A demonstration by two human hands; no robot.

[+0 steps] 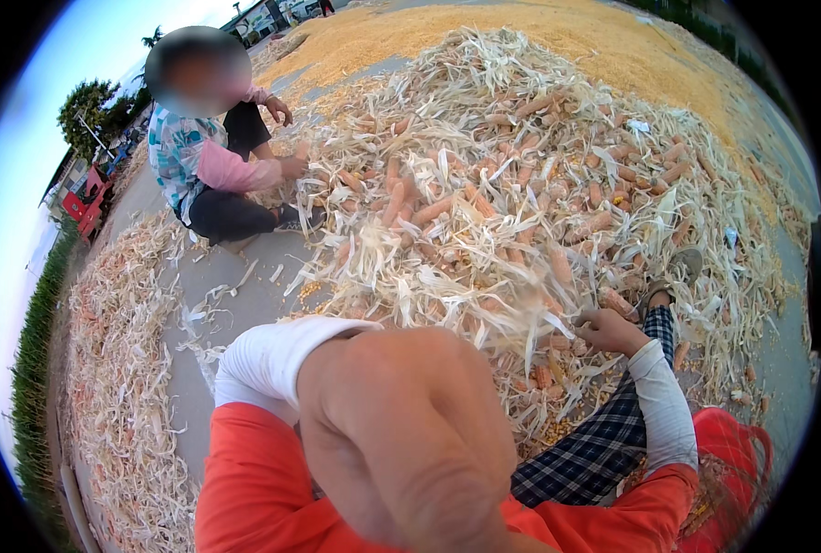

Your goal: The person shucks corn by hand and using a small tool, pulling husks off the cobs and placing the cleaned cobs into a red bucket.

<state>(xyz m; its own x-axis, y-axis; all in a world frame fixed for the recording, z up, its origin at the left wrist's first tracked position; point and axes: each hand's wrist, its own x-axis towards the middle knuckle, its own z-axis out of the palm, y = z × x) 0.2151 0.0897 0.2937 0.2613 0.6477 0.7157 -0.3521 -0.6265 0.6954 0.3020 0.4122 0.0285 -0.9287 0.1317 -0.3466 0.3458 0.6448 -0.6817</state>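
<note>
Very large in the head view, my left hand (410, 422) is raised close to the camera, with its back and knuckle side filling the lower middle. Its fingertips are hidden, so what it holds cannot be told. Lower right of the pile, my right hand (607, 332) rests with bent fingers on dry corn husks (521, 304). Whether those fingers grip a husk is unclear. Just beyond it lies a bare corn cob (618, 303). Before me spreads a heap of pale husks mixed with many orange-pink cobs (431, 209).
A person (203, 166) sits at the pile's left, one hand among the cobs. Loose yellow kernels (549, 24) cover the ground behind. More husks (120, 366) lie at left on concrete (224, 276). A red plastic object (728, 442) is beside my right arm.
</note>
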